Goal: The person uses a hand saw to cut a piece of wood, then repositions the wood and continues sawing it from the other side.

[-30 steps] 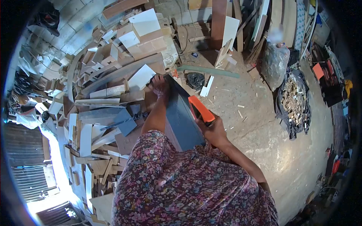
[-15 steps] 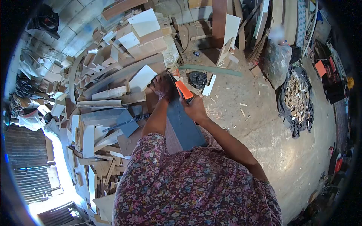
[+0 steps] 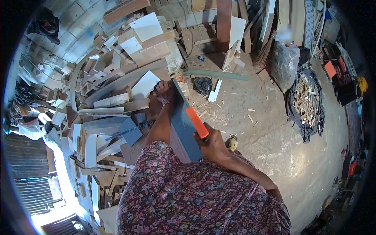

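My right hand (image 3: 213,145) is closed round the orange handle of a handsaw (image 3: 197,122). Its thin dark blade points away from me and lies along the far part of a dark grey board (image 3: 184,131). The board stretches from my body towards the scrap pile. At its far left edge my left hand (image 3: 163,94) grips the board with curled fingers, beside the blade's tip. Part of the board's near end is hidden by my floral clothing. I cannot make out the cut line.
Wood offcuts (image 3: 113,98) are heaped on the left. Ahead lie a green strip (image 3: 215,74), a black plastic bag (image 3: 202,85) and a white offcut (image 3: 215,91). A dark cloth sack of wood scraps (image 3: 307,98) sits right, near a clear plastic bag (image 3: 285,64). A shoe (image 3: 232,143) shows beside me.
My right hand has pulled the saw back towards my body and slightly right, so more of the blade shows. My left hand stays at the far end of the board.
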A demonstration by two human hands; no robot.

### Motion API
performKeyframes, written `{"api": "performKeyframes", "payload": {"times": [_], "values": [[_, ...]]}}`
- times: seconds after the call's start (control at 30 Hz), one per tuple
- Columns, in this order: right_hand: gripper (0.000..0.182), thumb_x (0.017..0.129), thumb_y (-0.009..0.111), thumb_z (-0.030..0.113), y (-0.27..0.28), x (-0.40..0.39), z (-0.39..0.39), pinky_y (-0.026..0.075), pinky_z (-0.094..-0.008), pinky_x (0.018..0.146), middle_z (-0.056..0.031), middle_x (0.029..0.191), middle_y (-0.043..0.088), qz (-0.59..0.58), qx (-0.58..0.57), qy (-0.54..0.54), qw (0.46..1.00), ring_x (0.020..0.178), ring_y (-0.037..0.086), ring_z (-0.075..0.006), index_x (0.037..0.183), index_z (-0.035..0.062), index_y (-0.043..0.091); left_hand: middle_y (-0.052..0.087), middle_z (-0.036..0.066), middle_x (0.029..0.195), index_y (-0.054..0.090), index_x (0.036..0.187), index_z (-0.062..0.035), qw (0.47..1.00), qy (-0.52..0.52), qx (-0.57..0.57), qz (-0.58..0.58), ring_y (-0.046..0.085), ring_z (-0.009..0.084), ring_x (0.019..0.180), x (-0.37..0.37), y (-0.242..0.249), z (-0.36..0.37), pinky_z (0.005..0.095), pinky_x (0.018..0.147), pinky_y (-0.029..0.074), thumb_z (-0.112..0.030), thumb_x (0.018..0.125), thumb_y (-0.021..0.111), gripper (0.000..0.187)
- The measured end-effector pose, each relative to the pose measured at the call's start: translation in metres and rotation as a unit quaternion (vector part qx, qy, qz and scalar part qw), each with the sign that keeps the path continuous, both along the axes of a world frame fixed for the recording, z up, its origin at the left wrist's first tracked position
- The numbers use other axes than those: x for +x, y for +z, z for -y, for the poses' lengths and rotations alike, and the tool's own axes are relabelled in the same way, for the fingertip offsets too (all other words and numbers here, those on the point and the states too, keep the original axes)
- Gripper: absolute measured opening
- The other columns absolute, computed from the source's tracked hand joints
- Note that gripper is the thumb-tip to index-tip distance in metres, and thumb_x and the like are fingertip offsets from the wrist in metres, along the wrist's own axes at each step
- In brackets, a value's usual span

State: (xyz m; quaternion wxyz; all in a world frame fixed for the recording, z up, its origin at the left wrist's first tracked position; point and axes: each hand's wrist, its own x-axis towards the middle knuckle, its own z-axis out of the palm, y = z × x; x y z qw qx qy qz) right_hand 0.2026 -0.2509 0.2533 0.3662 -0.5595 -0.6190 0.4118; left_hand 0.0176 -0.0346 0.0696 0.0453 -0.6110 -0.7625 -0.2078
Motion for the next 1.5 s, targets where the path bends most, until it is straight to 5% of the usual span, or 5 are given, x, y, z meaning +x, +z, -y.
{"api": "performKeyframes", "payload": {"times": [0.6,0.67,0.73,0.87,1.5], "values": [[0.024,0.075,0.061,0.013,-0.047,-0.03,-0.089,0.046,-0.0418,0.064,-0.0255,0.076,0.058,-0.021,-0.003,-0.017,1.0,0.078,0.056,-0.0426,0.091,-0.0031,0.053,0.048,0.003,0.101,0.055,0.099,-0.0171,1.0,0.016,0.022,0.011,0.042,0.0197,0.103,-0.005,-0.009,-0.003,0.0533,0.087,0.027,-0.028,0.078,0.047,0.025],[0.023,0.075,0.062,0.013,-0.03,-0.032,-0.065,0.046,-0.0397,0.063,-0.025,0.076,0.058,0.01,-0.001,0.0,1.0,0.076,0.058,-0.0401,0.089,-0.0029,0.053,0.048,0.002,0.101,0.056,0.095,-0.0169,1.0,0.021,0.006,-0.005,0.043,0.0185,0.103,0.0,-0.001,0.001,0.0518,0.084,0.03,-0.025,0.078,0.046,0.022],[0.014,0.077,0.061,0.008,-0.032,-0.016,-0.032,0.042,-0.0273,0.051,-0.0079,0.065,0.056,-0.001,0.07,-0.008,0.998,0.057,0.052,-0.0105,0.083,-0.0023,0.054,0.048,0.0,0.101,0.056,0.093,-0.0168,0.999,0.029,-0.023,-0.025,0.044,0.0164,0.101,0.002,-0.008,-0.001,0.0511,0.082,0.031,-0.023,0.077,0.045,0.02],[0.015,0.079,0.061,0.01,-0.018,0.013,-0.008,0.043,-0.0277,0.058,-0.0077,0.067,0.055,-0.066,-0.094,-0.019,0.993,0.061,0.053,-0.0125,0.083,-0.0015,0.052,0.049,0.0,0.097,0.056,0.091,-0.0162,0.998,0.052,0.018,-0.002,0.046,0.0153,0.097,-0.001,-0.018,-0.004,0.0546,0.084,0.03,-0.021,0.076,0.046,0.018],[0.014,0.078,0.06,0.009,-0.048,-0.024,-0.069,0.043,-0.0282,0.058,-0.0085,0.066,0.054,-0.059,-0.041,-0.02,0.997,0.062,0.049,-0.0106,0.083,-0.0015,0.053,0.048,0.001,0.102,0.056,0.098,-0.0178,0.999,0.018,-0.017,0.038,0.043,0.0174,0.105,0.004,0.003,0.001,0.0551,0.087,0.027,-0.022,0.078,0.044,0.023]]}}
